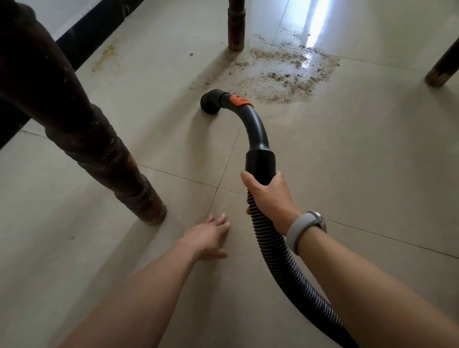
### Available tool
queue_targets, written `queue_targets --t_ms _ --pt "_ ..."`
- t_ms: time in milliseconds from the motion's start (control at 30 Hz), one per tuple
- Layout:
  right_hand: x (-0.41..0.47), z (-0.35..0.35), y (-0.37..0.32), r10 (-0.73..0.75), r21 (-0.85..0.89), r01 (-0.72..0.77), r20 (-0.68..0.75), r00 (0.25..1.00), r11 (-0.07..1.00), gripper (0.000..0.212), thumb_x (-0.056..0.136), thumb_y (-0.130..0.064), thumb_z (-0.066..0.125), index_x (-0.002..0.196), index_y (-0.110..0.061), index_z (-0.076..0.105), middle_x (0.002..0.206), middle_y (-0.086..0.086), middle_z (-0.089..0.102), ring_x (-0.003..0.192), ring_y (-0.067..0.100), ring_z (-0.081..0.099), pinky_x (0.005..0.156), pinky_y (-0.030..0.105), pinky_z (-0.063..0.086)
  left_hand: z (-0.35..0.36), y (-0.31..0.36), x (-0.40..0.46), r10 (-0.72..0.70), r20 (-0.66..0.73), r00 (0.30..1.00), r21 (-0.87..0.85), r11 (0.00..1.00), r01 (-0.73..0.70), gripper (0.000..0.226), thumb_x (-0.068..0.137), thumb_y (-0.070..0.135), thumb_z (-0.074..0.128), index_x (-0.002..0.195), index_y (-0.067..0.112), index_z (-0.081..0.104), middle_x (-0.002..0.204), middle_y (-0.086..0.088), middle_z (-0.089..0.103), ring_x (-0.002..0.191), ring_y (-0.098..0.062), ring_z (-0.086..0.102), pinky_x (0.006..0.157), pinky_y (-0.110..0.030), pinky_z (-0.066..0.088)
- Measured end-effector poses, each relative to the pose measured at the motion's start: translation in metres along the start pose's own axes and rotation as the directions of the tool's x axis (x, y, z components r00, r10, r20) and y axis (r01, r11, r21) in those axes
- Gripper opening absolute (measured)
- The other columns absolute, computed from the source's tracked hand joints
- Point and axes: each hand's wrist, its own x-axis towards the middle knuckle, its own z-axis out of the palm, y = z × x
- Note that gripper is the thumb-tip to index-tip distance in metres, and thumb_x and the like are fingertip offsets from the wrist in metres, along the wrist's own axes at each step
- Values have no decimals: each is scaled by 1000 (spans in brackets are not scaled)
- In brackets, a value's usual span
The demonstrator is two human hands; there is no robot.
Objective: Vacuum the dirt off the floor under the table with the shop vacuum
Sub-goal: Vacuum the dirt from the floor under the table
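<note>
Right hand grips the hose; left hand lies flat, fingers straight. Sweep the nozzle slowly forward over the dirt just beyond it.

Glossy tile, worn wood, matt plastic — that is what I get on my feed.

I see a floor of smooth, pale tile, polished enough to mirror a bright streak at the far side. The dirt on it looks dry, grainy and sawdust-like. The near left table leg is dark turned wood, scuffed and chipped; the far table leg shows the same worn finish. The curved nozzle looks like smooth matt black plastic with an orange insert, and the hose is ribbed black plastic. I make out a smooth grey wristband, rubbery in look.
</note>
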Motion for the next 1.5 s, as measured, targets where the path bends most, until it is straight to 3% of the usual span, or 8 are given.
queue_targets --t_ms 167,300,467,667,967,1100,1267,1500 --pt "7 5 -12 -20 -96 26 56 998 995 51 87 -38 63 119 -8 37 90 11 58 60 19 60 53 29 55 -2 -1 -1 22 5 1000 16 1000 -22 79 91 34 59 152 17 11 160 1 -5 147 -22 2 117 -41 20" --pt "3 10 -15 -126 -439 110 -6 992 892 53 85 -45 61 118 -14 35 99 8 59 79 27 66 71 45 57 -3 -2 -1 25 23 999 43 999 -26 80 91 31 59 152 18 9 160 1 -6 147 -23 0 116 -41 20" --pt "-13 -8 -7 -226 -698 125 -53 973 705 48 90 -46 55 119 -12 35 90 1 51 75 22 52 63 30 39 -2 0 -2 2 32 999 55 998 -3 81 91 32 59 152 19 6 160 2 -9 147 -21 -2 116 -43 24" --pt "-33 -49 16 -179 -677 34 -145 973 735 50 88 -48 55 116 -13 34 91 6 58 80 29 62 68 39 51 2 7 0 -45 33 998 87 995 42 87 91 35 59 152 16 0 159 0 -12 147 -24 -3 115 -43 24" --pt "-50 -93 47 -117 -534 -102 -361 925 840 49 85 -48 58 110 -13 34 88 9 61 74 30 63 68 40 52 6 33 3 -124 85 989 25 992 123 89 91 37 59 151 25 -5 156 -10 -23 143 -38 -14 116 -53 16" --pt "-52 -95 47 -95 -437 -40 -282 955 898 49 82 -48 62 108 -16 35 86 8 62 70 30 66 68 48 56 6 28 3 -118 77 990 18 993 117 88 90 37 59 151 27 -3 157 -8 -21 144 -35 -12 115 -53 17" --pt "-48 -77 29 -129 -604 -6 -181 975 797 49 85 -51 58 109 -16 34 92 7 62 73 28 65 67 40 55 5 25 -5 -90 74 993 49 995 87 83 92 36 57 152 24 1 159 -6 -14 146 -33 -8 117 -46 14" --pt "-42 -70 -6 -88 -572 -20 -161 983 820 57 84 -50 58 118 -11 33 101 10 58 87 31 64 78 48 55 6 26 -15 -89 120 989 62 995 82 80 92 37 56 152 23 5 159 -5 -10 146 -30 0 117 -46 18"
